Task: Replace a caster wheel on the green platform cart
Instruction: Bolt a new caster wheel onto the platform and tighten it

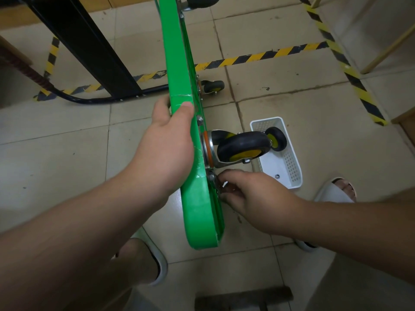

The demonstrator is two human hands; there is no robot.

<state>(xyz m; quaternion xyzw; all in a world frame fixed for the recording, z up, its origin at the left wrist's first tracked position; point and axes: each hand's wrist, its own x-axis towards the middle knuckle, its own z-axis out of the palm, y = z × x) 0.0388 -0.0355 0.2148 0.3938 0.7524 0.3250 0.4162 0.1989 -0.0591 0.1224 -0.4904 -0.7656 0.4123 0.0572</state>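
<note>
Green cart (197, 209): stands on edge, underside facing 3 o'clock.
Left hand (170, 140): fingers clasp its rim.
Right hand (253, 196): fingers pinch a small fastener (224, 184) at 6 o'clock of the mounted caster (243, 147).
Progress: a second caster (277, 139) lies in the white basket (292, 167); fastening seems unfinished.

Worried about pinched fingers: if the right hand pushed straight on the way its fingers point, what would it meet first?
The right hand would meet the metal fitting on the green cart's underside, just beside the caster wheel; its fingertips seem already there, depth unclear.
</note>
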